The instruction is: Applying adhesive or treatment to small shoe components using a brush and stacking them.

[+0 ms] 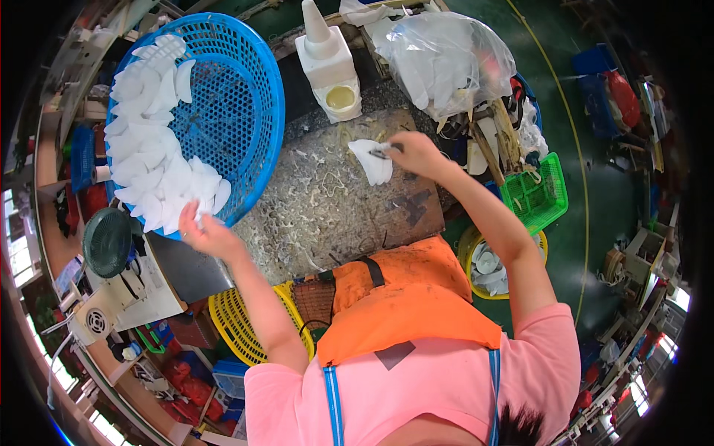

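Note:
My right hand (416, 154) is closed round a small dark tool (387, 149), its kind unclear at this size. The tool's tip lies over several thin white leaf-shaped pieces (373, 165), fanned together on the stained work board (327, 197). At the near rim of the big blue basket (262, 82), my left hand (210, 236) reaches to a heap of similar white pieces (167, 178), fingers apart. Whether its fingertips touch a piece is hard to see. Behind the board stands a white bottle (327, 59) with a cone top, joined to a cup of yellowish stuff (341, 97).
A clear plastic bag of white pieces (446, 63) sits at the back right, near sticks (487, 152) and a green basket (547, 195). Yellow baskets (245, 323) stand low on both sides, the right one holding white pieces (489, 271). A dark green fan (108, 242) is at left.

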A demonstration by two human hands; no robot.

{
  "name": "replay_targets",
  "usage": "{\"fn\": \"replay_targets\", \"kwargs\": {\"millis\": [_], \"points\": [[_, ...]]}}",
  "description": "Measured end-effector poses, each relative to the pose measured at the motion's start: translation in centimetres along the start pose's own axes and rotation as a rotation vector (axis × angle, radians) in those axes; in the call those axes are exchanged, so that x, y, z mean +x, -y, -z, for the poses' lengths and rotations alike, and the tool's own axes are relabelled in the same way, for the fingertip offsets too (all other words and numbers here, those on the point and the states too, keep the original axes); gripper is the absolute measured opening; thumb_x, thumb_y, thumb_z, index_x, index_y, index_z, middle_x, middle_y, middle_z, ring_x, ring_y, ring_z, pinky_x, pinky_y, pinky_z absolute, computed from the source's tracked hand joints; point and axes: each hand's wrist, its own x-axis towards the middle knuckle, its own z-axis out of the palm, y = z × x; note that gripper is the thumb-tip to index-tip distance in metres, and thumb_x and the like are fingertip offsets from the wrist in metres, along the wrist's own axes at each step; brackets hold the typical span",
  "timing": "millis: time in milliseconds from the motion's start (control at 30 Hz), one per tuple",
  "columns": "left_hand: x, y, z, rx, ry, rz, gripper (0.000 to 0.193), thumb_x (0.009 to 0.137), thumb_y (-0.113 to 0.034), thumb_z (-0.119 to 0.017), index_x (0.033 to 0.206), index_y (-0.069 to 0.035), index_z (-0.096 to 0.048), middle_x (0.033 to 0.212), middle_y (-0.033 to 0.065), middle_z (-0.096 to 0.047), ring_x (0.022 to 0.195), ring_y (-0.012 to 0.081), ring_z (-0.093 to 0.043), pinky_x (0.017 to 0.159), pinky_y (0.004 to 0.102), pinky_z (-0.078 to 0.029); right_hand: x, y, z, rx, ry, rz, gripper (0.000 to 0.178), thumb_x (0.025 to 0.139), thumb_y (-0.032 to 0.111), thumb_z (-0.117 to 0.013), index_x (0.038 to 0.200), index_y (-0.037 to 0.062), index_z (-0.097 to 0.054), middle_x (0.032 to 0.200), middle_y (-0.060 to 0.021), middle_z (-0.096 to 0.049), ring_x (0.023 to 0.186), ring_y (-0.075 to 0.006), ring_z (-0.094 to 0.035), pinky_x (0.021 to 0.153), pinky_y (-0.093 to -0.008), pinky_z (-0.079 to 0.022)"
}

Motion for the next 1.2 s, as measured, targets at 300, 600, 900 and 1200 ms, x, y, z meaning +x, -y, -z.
{"fn": "replay_targets", "kwargs": {"millis": [300, 600, 900, 1200], "points": [[-5.0, -6.0, -9.3, -0.313, 0.634, -0.144, 0.020, 0.073, 0.002, -0.049, 0.083, -0.005, -0.065, 0.079, 0.0099, -0.059, 0.081, 0.0263, -0.054, 0.080, 0.0365, -0.040, 4.2, -1.4, -2.1, -0.107, -0.067, 0.095, 0.023, 0.079, 0.020, -0.062, 0.095, 0.0023, -0.064, 0.089, -0.0171, -0.062, 0.088, -0.0359, -0.059, 0.077, -0.0439, -0.047], [4.2, 8.7, -0.3, -0.468, 0.671, 0.328, 0.038, 0.095, -0.026, -0.040, 0.108, 0.001, -0.063, 0.116, 0.0118, -0.060, 0.112, 0.0220, -0.051, 0.104, 0.0333, -0.028, 1.7, -1.2, -1.5, -0.018, -0.061, 0.050, 0.019, 0.080, 0.014, -0.061, 0.097, 0.0058, -0.061, 0.088, -0.0137, -0.057, 0.083, -0.0359, -0.057, 0.070, -0.0428, -0.045], [1.4, 0.8, -2.7, -0.159, 0.241, -0.079, 0.020, 0.091, -0.012, -0.047, 0.093, 0.000, -0.063, 0.101, 0.0155, -0.061, 0.092, 0.0274, -0.057, 0.084, 0.0381, -0.043, 2.4, -1.5, -1.5, -0.172, -0.076, 0.121, 0.016, 0.080, 0.013, -0.059, 0.095, 0.0052, -0.061, 0.089, -0.0136, -0.057, 0.083, -0.0355, -0.058, 0.070, -0.0443, -0.046], [-11.5, -6.3, -16.5, 0.144, 1.166, -0.303, 0.045, 0.069, -0.009, -0.072, 0.110, -0.005, -0.057, 0.114, 0.0157, -0.051, 0.104, 0.0343, -0.050, 0.084, 0.0416, -0.045, -2.0, -1.4, -2.2, -0.213, -0.061, 0.330, 0.031, 0.068, 0.001, -0.061, 0.098, 0.0078, -0.058, 0.092, -0.0103, -0.054, 0.081, -0.0328, -0.059, 0.067, -0.0417, -0.047]]}}
